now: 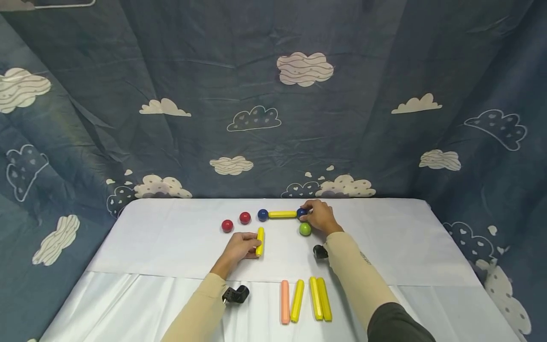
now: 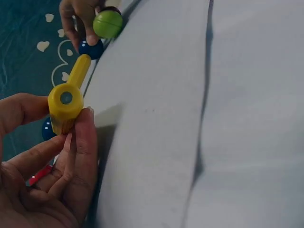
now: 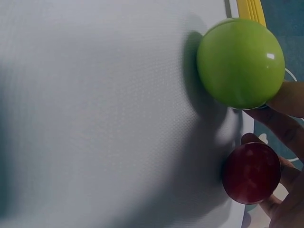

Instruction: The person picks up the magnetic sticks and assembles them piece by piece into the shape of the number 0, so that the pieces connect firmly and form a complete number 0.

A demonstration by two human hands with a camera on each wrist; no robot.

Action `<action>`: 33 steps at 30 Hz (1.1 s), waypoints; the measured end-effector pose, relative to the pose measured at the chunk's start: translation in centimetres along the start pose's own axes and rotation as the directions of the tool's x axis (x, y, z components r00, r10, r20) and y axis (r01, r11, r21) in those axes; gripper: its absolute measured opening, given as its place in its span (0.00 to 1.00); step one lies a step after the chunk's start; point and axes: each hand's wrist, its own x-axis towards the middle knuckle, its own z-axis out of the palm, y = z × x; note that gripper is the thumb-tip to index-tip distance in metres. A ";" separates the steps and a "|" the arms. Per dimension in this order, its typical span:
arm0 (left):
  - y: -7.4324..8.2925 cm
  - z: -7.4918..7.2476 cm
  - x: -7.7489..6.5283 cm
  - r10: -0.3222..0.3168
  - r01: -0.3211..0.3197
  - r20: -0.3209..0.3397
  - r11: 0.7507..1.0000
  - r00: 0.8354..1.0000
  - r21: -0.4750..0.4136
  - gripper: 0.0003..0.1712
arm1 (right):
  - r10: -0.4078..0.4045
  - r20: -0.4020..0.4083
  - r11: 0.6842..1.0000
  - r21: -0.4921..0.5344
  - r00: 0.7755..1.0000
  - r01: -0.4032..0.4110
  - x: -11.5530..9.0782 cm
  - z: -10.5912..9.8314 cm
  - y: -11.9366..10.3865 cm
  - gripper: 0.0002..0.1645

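Note:
My left hand (image 1: pixel 241 246) pinches a yellow six-sided stick (image 1: pixel 260 242) between thumb and fingers. A round socket shows in its end in the left wrist view. Farther back, my right hand (image 1: pixel 320 216) grips a blue ball (image 1: pixel 301 213) at the right end of another yellow stick (image 1: pixel 282 214). That stick's left end meets a second blue ball (image 1: pixel 262 215). Close in front of the right hand sits a green ball (image 1: pixel 305 229). The right wrist view also has a dark red ball (image 3: pixel 251 173) beside the right fingers, hidden from the head view.
Two red balls (image 1: pixel 245 218) lie left of the joined pieces. Near the front of the white-covered table (image 1: pixel 149 247) are an orange stick (image 1: pixel 285 302) and several yellow sticks (image 1: pixel 315 298). Behind the table hangs a dark cloud-patterned curtain (image 1: pixel 325 152).

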 end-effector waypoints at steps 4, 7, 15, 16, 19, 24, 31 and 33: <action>0.3 -0.1 1.1 0.003 -0.002 -0.015 0.999 1.000 0.038 0.21 | -0.004 0.002 1.000 -0.020 1.000 0.004 0.0 0.0 -0.2 0.21; 0.5 -0.2 1.7 0.009 -0.008 -0.018 0.999 1.000 0.043 0.21 | -0.002 0.004 1.000 -0.031 1.000 0.002 -0.1 0.0 -0.3 0.20; 0.9 -0.2 2.6 0.014 -0.011 -0.063 0.999 0.998 0.054 0.21 | 0.001 0.002 1.000 -0.015 1.000 -0.001 0.0 0.1 -0.5 0.20; 0.9 -0.2 2.6 0.016 -0.012 -0.067 0.999 0.998 0.053 0.21 | 0.005 0.001 1.000 -0.014 1.000 -0.005 0.0 0.2 -0.5 0.20; 0.9 -0.1 2.8 0.027 -0.024 -0.078 0.998 0.997 0.050 0.21 | 0.019 0.001 1.000 -0.008 1.000 -0.019 0.0 0.2 -0.5 0.20; 0.9 0.2 3.0 0.056 -0.050 -0.108 0.997 0.993 0.054 0.19 | 0.036 0.000 0.999 0.008 0.999 -0.036 0.0 0.2 -0.5 0.20; 0.8 0.6 3.0 0.069 -0.047 -0.154 0.989 0.986 0.143 0.18 | 0.052 -0.009 0.999 0.005 0.999 -0.052 -0.2 0.1 -0.5 0.21; 0.8 0.6 2.9 0.074 -0.048 -0.162 0.986 0.984 0.159 0.18 | 0.057 -0.011 0.998 0.008 0.998 -0.057 -0.2 0.1 -0.5 0.21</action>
